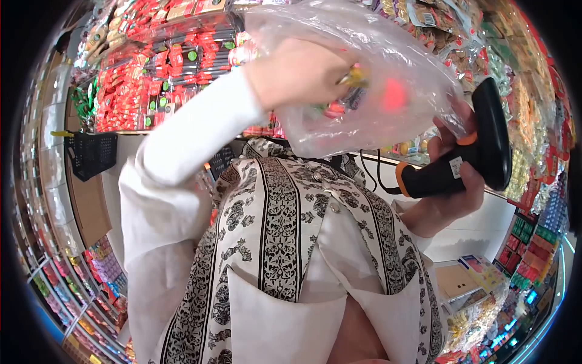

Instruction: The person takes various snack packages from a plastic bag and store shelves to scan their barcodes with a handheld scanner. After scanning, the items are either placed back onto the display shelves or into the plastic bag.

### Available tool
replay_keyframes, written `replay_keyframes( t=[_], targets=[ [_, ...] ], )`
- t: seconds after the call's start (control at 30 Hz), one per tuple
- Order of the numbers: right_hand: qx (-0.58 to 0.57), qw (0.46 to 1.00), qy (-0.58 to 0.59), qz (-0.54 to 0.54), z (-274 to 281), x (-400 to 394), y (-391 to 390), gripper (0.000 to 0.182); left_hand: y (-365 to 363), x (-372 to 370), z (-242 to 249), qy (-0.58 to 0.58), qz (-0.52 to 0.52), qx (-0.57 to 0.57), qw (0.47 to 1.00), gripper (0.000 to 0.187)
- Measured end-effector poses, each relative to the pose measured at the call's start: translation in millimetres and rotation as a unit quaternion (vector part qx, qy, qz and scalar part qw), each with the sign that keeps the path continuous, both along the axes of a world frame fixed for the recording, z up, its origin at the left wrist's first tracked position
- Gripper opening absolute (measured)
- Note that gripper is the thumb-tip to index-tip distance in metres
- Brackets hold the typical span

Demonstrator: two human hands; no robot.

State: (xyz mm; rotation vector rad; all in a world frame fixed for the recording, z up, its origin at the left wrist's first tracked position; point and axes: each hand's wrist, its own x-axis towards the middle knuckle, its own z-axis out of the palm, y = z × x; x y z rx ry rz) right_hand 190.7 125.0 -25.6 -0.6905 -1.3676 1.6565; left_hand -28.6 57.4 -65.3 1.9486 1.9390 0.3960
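A clear plastic bag [412,67] hangs in front of me with several small colourful wrapped packets [336,109] showing through it. My left hand [303,73], somewhat blurred, is closed at the bag's left side, with a small yellow packet [356,76] at its fingertips. On the right, my right hand [464,191] is wrapped around a black and orange barcode scanner [445,176] and also touches the bag's right edge with its fingers. A red glow from the scanner falls on the bag.
Packed shelves of red-wrapped goods [176,73] fill the space beyond the bag. A black basket [91,155] hangs at the left, next to cardboard [85,200]. The scanner's black cable [371,176] runs behind the bag. More bagged goods [479,321] stand at lower right.
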Motion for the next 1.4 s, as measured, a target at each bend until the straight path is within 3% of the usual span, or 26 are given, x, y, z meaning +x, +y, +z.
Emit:
replay_keyframes(
  t=[0.07,0.1,0.17,0.2,0.23,0.27,0.33,0.4,0.53,0.73,0.8,0.83,0.87,0.93,1.0,1.07,1.1,1.13,1.2,1.3,1.4],
  targets=[
    [-0.012,1.000,-0.004,0.000,6.5,-10.4,-5.8,0.064,-33.4,-3.5,14.4,-0.013,0.031,0.100,0.994,0.033],
    [-0.035,0.999,-0.006,-0.013,2.5,-11.9,-3.2,0.062,-50.5,-2.7,24.0,-0.138,0.077,0.095,0.983,0.035],
    [-0.059,0.998,-0.003,-0.015,-6.9,-16.7,1.3,0.057,-75.8,4.0,35.4,-0.363,0.161,0.112,0.911,0.032],
    [-0.061,0.998,0.004,-0.015,-10.4,-20.2,3.3,0.057,-85.9,9.7,33.7,-0.462,0.198,0.138,0.853,0.029],
    [-0.064,0.998,-0.017,-0.002,-14.0,-24.1,5.8,0.057,-83.4,29.6,34.4,-0.643,0.260,0.208,0.690,0.027],
    [-0.067,0.997,-0.040,0.014,-18.5,-27.9,8.3,0.056,-87.7,24.1,17.9,-0.718,0.197,0.198,0.637,0.031],
    [-0.072,0.996,-0.020,0.043,-33.4,-31.2,13.2,0.055,-89.3,26.9,1.9,-0.830,0.169,0.182,0.499,0.038],
    [-0.070,0.987,-0.113,0.094,-46.0,-28.0,16.2,0.052,-86.7,29.0,-0.3,-0.825,0.180,0.165,0.510,0.044],
    [0.026,0.972,-0.231,0.036,-42.2,-18.3,4.8,0.033,-80.6,29.7,-3.8,-0.847,0.118,0.155,0.495,0.042],
    [0.070,0.975,-0.209,-0.008,-8.0,-9.4,-14.2,0.035,-66.3,36.0,-6.2,-0.846,0.078,0.146,0.506,0.046],
    [-0.033,0.987,-0.043,0.153,3.5,-2.3,-12.5,0.045,-63.1,43.1,-1.1,-0.709,0.154,0.146,0.673,0.047],
    [-0.003,0.980,-0.044,0.195,4.8,5.2,-12.0,0.054,-60.5,51.3,6.2,-0.686,0.195,0.153,0.684,0.049],
    [-0.003,0.981,-0.046,0.190,3.0,6.9,-12.9,0.054,-59.0,50.5,1.3,-0.689,0.191,0.149,0.683,0.049],
    [0.061,0.983,-0.045,0.170,-3.8,6.2,-15.6,0.069,-57.3,45.9,-11.0,-0.763,0.061,0.102,0.636,0.040],
    [0.217,0.955,-0.105,0.170,-0.9,-2.9,-21.2,0.061,-59.1,48.4,-7.0,-0.778,0.035,0.041,0.626,0.037],
    [0.212,0.950,-0.145,0.177,-8.6,-5.5,-29.9,0.061,-57.7,47.7,-5.7,-0.785,0.007,-0.029,0.619,0.036],
    [0.171,0.971,-0.140,0.091,-17.4,-11.6,-33.0,0.050,-58.6,49.1,-0.4,-0.775,0.006,-0.039,0.630,0.036],
    [0.258,0.938,-0.199,0.119,-20.6,-15.3,-30.6,0.044,-58.6,50.6,-0.2,-0.775,0.002,-0.043,0.631,0.036],
    [0.228,0.941,-0.217,0.120,-7.4,-19.5,-36.7,0.039,-57.6,54.3,-0.6,-0.739,0.023,-0.035,0.672,0.037],
    [0.167,0.963,-0.190,0.098,-21.9,-18.4,-35.7,0.036,-56.5,52.7,-7.9,-0.769,0.016,-0.059,0.636,0.038],
    [0.218,0.952,-0.196,0.085,-24.9,-19.1,-33.8,0.034,-56.7,54.4,-15.2,-0.799,0.002,-0.062,0.599,0.040]
  ],
)
